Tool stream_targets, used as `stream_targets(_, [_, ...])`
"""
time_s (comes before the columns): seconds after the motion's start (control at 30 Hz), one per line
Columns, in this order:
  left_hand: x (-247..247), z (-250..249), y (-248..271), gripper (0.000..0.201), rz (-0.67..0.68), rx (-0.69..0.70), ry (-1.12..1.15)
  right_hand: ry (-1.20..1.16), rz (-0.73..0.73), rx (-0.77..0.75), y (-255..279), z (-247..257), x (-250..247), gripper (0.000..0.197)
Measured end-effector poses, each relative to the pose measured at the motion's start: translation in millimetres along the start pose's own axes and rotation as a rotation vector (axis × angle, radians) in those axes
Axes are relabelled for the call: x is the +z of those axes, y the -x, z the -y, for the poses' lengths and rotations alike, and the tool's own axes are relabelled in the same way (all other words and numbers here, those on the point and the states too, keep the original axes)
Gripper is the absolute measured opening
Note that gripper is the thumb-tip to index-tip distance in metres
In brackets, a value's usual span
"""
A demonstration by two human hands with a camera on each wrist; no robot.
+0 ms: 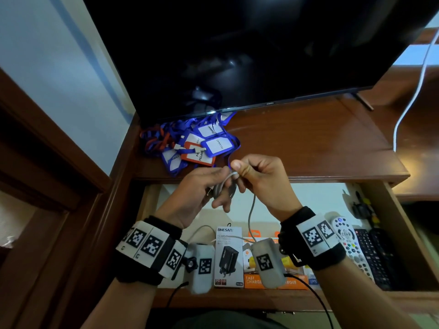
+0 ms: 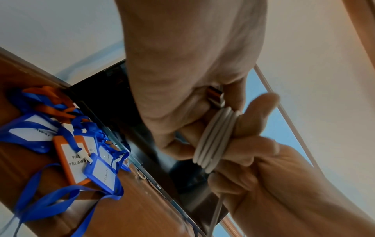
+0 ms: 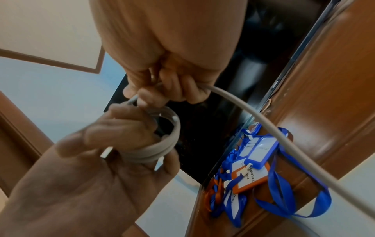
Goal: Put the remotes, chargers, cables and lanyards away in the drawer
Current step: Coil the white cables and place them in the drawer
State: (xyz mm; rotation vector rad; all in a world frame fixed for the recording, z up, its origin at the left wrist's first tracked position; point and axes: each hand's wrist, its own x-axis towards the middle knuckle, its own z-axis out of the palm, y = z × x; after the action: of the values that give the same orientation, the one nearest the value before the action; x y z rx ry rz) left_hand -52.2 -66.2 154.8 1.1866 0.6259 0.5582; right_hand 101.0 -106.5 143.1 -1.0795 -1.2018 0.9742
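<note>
A white cable is wound into a small coil (image 1: 223,184) around the fingers of my left hand (image 1: 219,188), held above the open drawer (image 1: 308,198). My right hand (image 1: 240,172) pinches the cable just beside the coil, and the loose strand (image 1: 251,210) hangs down into the drawer. The coil (image 2: 215,137) shows several turns in the left wrist view, and in the right wrist view the coil (image 3: 162,144) sits low with the strand (image 3: 263,121) running off to the right. A pile of blue and orange lanyards (image 1: 197,146) with badge holders lies on the desk top under the TV.
The drawer holds charger boxes (image 1: 228,255) at the front, a white remote (image 1: 349,243) and black remotes (image 1: 375,255) on the right. A large dark TV (image 1: 237,43) stands over the desk. Another white cable (image 1: 403,110) hangs at the far right. A wooden door frame is on the left.
</note>
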Motion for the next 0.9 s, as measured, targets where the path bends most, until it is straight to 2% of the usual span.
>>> stream_targets(0.17, [3, -8, 3, 0.026, 0.022, 0.023, -0.017, -0.058, -0.031, 0.033, 4, -6, -5, 0.031])
stream_targets(0.27, [1, -15, 4, 0.032, -0.067, 0.109, 0.035, -0.14, -0.029, 0.099, 8, -19, -12, 0.02])
stream_targets(0.37, [-6, -24, 5, 0.033, -0.145, 0.177, 0.218, -0.194, -0.028, 0.171, 9, -31, -18, 0.018])
stream_targets(0.5, [-13, -39, 7, 0.035, -0.233, 0.227, 0.451, -0.116, -0.086, 0.195, 7, -39, -22, 0.019])
stream_targets(0.6, [-14, -42, 7, 0.032, -0.343, 0.274, 0.506, 0.052, -0.106, 0.147, 6, -36, -17, 0.018])
stream_targets(0.67, [-14, -39, 6, 0.035, -0.431, 0.304, 0.483, 0.178, -0.07, 0.131, 7, -31, -10, 0.018])
stream_targets(0.73, [-14, -36, 3, 0.041, -0.505, 0.32, 0.429, 0.294, 0.024, 0.124, 9, -26, -2, 0.014])
stream_targets(0.83, [-12, -29, 0, 0.04, -0.573, 0.294, 0.217, 0.424, 0.205, 0.111, 12, -16, 10, 0.01])
stream_targets(0.9, [-10, -26, 0, 0.04, -0.603, 0.275, 0.032, 0.441, 0.265, 0.102, 11, -9, 14, 0.01])
